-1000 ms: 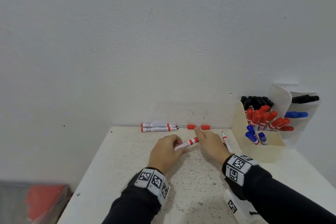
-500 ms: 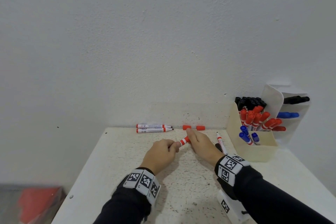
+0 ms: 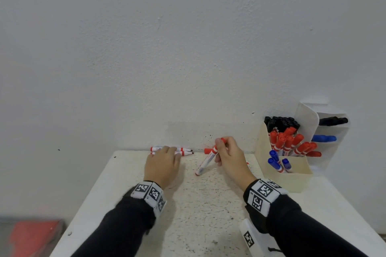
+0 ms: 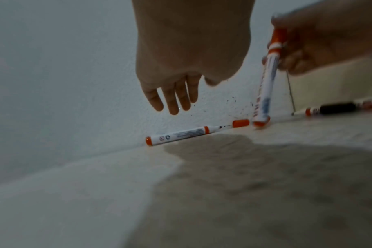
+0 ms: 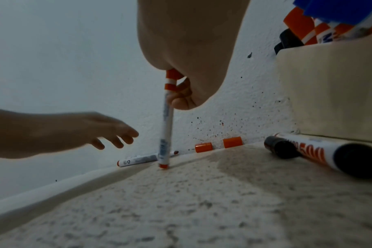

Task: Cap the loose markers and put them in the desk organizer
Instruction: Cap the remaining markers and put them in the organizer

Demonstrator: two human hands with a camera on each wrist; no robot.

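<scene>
left hand [image 3: 161, 165] has let go of the capped marker [image 3: 206, 160] and moved out to the two uncapped markers [image 3: 183, 151] by the wall, fingers straight and holding nothing, hovering just above them. right hand [image 3: 228, 156] pinches the capped marker at its cap end, barrel near upright, tail on the table [image 3: 208, 204]. desk organizer [image 3: 282, 175] sits to the right of that grip, so right hand is nearer. loose cap [image 3: 207, 150] lies just behind the held marker.

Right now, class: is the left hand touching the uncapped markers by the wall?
Apart. The left wrist view shows the left hand hovering above the uncapped marker.
</scene>
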